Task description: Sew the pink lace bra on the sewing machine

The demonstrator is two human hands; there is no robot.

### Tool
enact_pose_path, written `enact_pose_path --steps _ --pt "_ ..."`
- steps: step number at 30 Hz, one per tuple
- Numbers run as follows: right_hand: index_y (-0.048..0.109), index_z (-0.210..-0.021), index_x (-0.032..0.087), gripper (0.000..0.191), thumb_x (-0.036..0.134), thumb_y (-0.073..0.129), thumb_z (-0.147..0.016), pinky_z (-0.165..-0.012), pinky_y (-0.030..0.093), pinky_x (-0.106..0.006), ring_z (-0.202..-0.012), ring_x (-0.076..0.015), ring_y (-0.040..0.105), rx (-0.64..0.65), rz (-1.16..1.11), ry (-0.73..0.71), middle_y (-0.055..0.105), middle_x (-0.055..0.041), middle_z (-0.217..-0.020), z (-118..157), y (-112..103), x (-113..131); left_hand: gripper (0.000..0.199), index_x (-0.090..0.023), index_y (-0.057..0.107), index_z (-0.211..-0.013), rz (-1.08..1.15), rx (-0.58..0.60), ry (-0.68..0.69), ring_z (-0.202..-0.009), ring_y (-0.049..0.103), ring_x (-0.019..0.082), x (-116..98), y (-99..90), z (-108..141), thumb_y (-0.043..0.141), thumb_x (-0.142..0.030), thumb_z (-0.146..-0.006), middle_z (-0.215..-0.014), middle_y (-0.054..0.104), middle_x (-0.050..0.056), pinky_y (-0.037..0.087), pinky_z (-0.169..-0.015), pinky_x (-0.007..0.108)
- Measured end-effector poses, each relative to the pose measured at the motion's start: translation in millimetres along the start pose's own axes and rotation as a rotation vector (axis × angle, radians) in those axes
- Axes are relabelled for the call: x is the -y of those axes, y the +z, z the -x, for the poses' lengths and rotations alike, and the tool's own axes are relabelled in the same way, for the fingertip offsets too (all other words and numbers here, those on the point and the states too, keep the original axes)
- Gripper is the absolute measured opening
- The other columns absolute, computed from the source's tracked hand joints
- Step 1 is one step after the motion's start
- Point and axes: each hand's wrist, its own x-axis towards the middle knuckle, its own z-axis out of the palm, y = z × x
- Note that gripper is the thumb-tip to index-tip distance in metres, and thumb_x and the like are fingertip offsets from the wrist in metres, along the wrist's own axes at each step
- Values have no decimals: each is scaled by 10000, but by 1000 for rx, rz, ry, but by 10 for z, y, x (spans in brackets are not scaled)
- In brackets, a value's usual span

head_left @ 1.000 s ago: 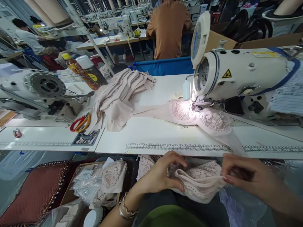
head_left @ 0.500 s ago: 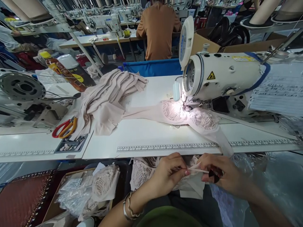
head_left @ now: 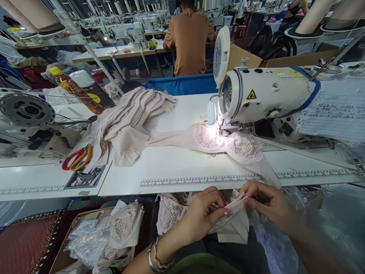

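Moved: hands drawn closer together since a second ago, lace piece bunched up tighter between them; strap edge now pinched flat instead of stretched wide.
Far left: second machine head tipped on its side on the neighbouring surface, parked out of the way.
Scissors: red-and-yellow pair lying flat near the surface edge, probably kept within easy grab range of the left side.
Box below: carton down by the knee, stuffed with bagged lace cups, likely the supply pile.
Fabric heap: beige pieces dumped left of the needle, looks like the done or waiting stack, well apart from the hands.
Left hand: closed down on the lace piece, thumb and fingers nipping the strap edge, bangles on the wrist; held low over the lap, under the surface rim.
Right hand: also pinched shut on the same strap end, fingertips almost touching the left ones, seemingly to line up the edges.
Under the needle: another lace bra sitting lit beneath the sewing machine, one tail hanging over the edge toward the right hand.
Far right: paper sheet draped over the machine arm, readable at a glance.
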Motion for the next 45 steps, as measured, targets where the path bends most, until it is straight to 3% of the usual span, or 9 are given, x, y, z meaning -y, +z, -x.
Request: enact_pose_path --steps 7,16,18,21,24,28,33,37,45 --pt "625 -707 202 359 499 726 -883 -407 435 -227 -425 -62 468 -154 49 -30 658 -14 -781 2 78 -12 196 -173 591 -778 -74 -33 43 -817 603 171 5 17 4 652 -239 -952 -872 618 51 447 -729 253" --pt "539 -814 254 254 403 730 -888 -502 479 -234 -565 -133 585 -295 179 -107 620 22 -702 55 145 -61 140 -183 575 -804 -137 -19 63 -859 634 179 -24 1 16 593 -174 -943 -950 642 71 473 -732 258" --pt "539 -844 259 220 383 714 -893 -489 469 -226 -544 -126 581 -281 210 -112 619 31 -700 67 166 -51 32 -186 615 -942 -130 -4 46 -951 656 198 -71 23 4 618 -168 -916 -1055 678 88 490 -778 265" --pt "535 -842 259 197 346 708 -882 -490 479 -221 -544 -128 605 -233 235 -117 629 36 -691 69 212 -12 294 -187 657 -1122 -86 7 -61 -958 694 216 -108 116 -39 745 -221 -844 -1060 749 76 501 -798 267" --pt "554 -826 253 188 353 705 -877 -500 495 -231 -560 -143 636 -176 263 -98 649 25 -689 64 242 35 134 -170 748 -912 -36 -88 -182 -750 698 188 -77 230 -87 740 -294 -861 -820 776 50 476 -677 241" --pt "640 -791 242 278 437 577 -979 -464 435 -254 -477 -134 548 -170 338 -120 578 27 -581 66 182 41 236 -153 770 -749 25 -191 -238 -629 618 162 -38 289 -110 720 -358 -855 -694 738 57 416 -593 239" --pt "629 -845 231 482 618 399 -1020 -434 353 -265 -442 -131 441 -57 318 -31 490 37 -552 65 37 -43 368 -129 792 -760 217 -157 -268 -584 491 129 -72 254 -130 695 -473 -850 -644 658 56 353 -550 238" --pt "679 -931 234 465 583 390 -1036 -612 481 -290 -707 -189 621 79 335 0 666 -48 -818 28 22 -38 449 -118 797 -774 300 -117 -314 -545 416 108 -52 239 -155 720 -560 -800 -599 598 40 314 -527 237" --pt "589 -957 228 370 592 528 -980 -507 365 -236 -567 -122 464 163 182 105 512 40 -658 -44 130 31 339 -127 712 -636 205 -77 -306 -535 383 93 -35 220 -158 691 -418 -811 -564 549 9 279 -505 223"
